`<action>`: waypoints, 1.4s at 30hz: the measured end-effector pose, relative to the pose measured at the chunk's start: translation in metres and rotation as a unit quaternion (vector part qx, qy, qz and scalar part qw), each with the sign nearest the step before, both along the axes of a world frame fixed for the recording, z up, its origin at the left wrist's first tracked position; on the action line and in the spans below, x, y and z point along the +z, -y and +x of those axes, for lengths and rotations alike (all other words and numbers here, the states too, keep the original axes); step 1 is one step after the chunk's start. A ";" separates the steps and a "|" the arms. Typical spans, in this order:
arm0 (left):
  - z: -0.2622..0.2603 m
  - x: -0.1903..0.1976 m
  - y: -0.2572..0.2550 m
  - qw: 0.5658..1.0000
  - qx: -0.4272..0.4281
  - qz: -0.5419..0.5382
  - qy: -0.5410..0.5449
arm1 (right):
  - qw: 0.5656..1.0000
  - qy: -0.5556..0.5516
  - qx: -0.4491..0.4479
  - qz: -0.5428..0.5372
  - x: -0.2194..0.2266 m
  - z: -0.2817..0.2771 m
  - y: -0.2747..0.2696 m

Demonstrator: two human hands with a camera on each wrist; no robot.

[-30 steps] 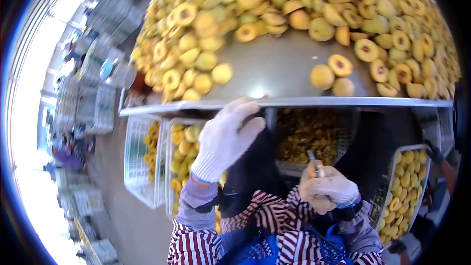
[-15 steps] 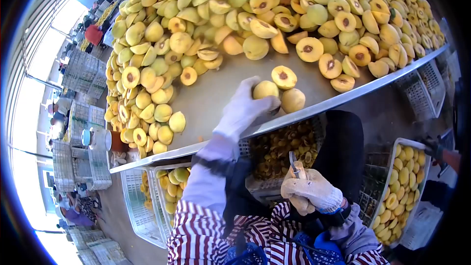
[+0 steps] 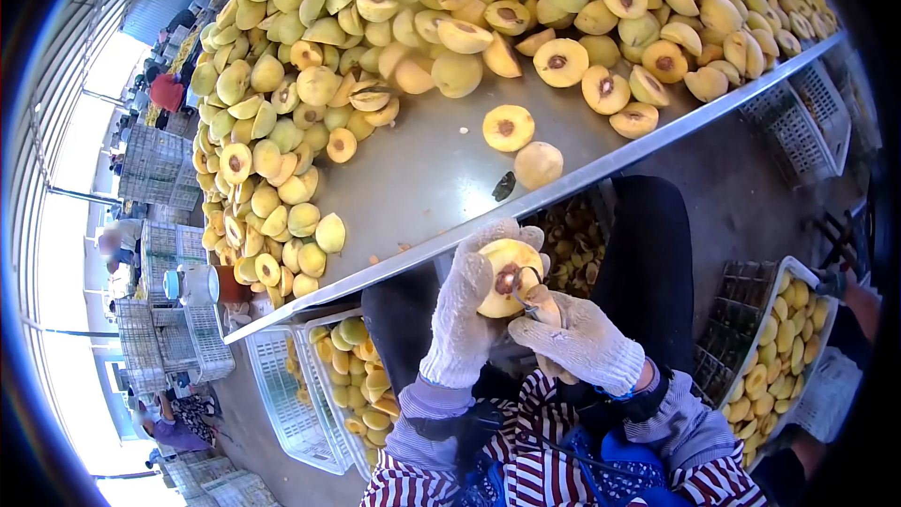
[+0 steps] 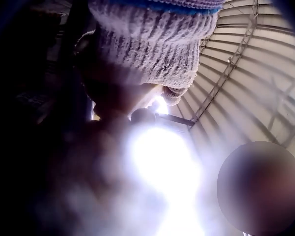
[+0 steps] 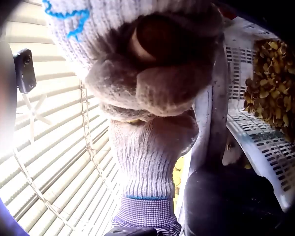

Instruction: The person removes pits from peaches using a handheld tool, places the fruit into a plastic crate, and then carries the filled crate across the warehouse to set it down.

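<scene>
In the head view my gloved left hand holds a yellow peach half, cut face up with the brown pit in its middle. My gloved right hand grips a pitting tool by its handle. Its thin curved metal tip lies over the cut face, right at the pit. Both hands are close together above the lap, just off the table edge. From the right wrist, the right glove shows curled fingers, with the left glove beyond them. The left wrist view is mostly glare and dark, with the glove cuff at top.
A metal table bears a large heap of peach halves. Two halves and a small dark scrap lie near its raised edge. Crates of peaches stand left and right; a crate of scraps sits below the table.
My left hand reached over the table edge, took one peach half from a group of three, and brought it back to the tool. The right hand has kept its grip on the tool.
</scene>
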State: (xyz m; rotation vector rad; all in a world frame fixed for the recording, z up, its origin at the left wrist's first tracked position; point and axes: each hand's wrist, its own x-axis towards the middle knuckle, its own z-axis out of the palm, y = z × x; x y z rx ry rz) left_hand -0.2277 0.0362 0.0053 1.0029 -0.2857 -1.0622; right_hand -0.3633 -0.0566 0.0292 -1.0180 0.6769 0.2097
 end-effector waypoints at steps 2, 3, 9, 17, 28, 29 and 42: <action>-0.007 0.004 0.003 0.999 0.004 0.014 0.040 | 1.000 0.005 -0.001 0.002 -0.004 -0.001 0.003; -0.011 0.005 0.002 0.998 0.016 0.017 0.066 | 1.000 0.004 -0.004 0.005 -0.004 -0.001 0.002; -0.025 0.010 -0.001 0.988 0.059 0.006 0.142 | 1.000 0.022 0.012 0.010 -0.007 -0.003 -0.004; -0.015 0.029 0.009 0.926 -0.007 0.139 0.351 | 0.991 0.022 0.069 0.116 -0.014 -0.010 0.004; 0.005 0.048 0.024 0.893 -0.145 0.257 0.340 | 0.977 0.023 0.039 0.208 -0.020 -0.013 0.010; 0.004 0.047 0.023 0.894 -0.116 0.247 0.354 | 0.991 0.026 0.009 0.132 -0.014 -0.009 0.006; -0.004 0.027 0.019 0.852 -0.074 0.143 0.498 | 0.952 0.086 0.043 0.292 -0.030 -0.020 0.005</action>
